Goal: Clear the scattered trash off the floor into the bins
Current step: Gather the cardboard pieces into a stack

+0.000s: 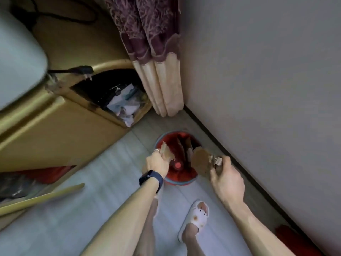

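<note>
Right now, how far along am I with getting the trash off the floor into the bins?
Done: the red bin already holds brown scraps, and the cardboard box holds crumpled paper. In hand: your left hand grips a brown scrap over the bin, and your right hand holds a round brown piece at its rim. Left: drop both in. Beyond this corner I can't tell what remains.

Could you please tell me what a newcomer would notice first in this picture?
Two hands over the red bin by the wall: the left hand grips a brown scrap, the right hand a round brown cardboard piece. Behind, left of the curtain, an open cardboard box holds crumpled waste.
</note>
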